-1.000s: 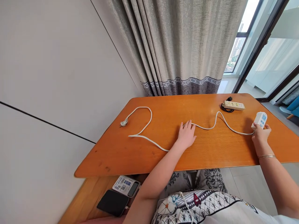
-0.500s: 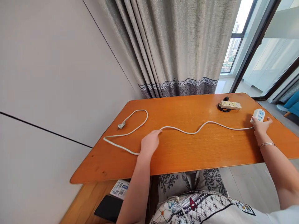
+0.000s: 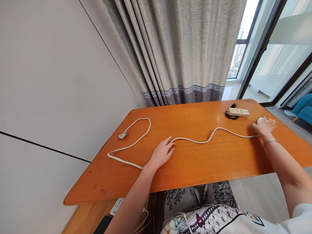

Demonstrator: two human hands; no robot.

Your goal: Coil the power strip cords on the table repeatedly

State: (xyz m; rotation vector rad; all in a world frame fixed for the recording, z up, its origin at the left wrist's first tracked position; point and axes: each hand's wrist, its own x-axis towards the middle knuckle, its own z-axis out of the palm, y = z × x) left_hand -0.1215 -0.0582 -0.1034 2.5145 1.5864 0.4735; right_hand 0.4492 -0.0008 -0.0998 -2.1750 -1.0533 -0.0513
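Observation:
A long white cord (image 3: 203, 142) winds across the wooden table from a plug (image 3: 122, 135) on the left to a white power strip (image 3: 260, 120) on the right. My left hand (image 3: 162, 153) lies over the middle of the cord, palm down, fingers apart and stretched out. At the right end, my right hand (image 3: 265, 126) is on the power strip, thumb on its left side and fingers over its top. Most of the strip is hidden under this hand, and the fingers are slightly blurred.
Behind my right hand lies a second, cream power strip (image 3: 239, 112) with a black cord (image 3: 231, 115) bunched beside it. A wall (image 3: 48, 81) borders the table (image 3: 195, 162) on the left, a curtain (image 3: 185, 48) hangs behind. A dark flat object (image 3: 103, 224) rests below the table's front edge.
My left hand has let go of its pinch on the cord and spread its fingers. My right hand has shifted from the strip's near side to over its top, covering its sockets.

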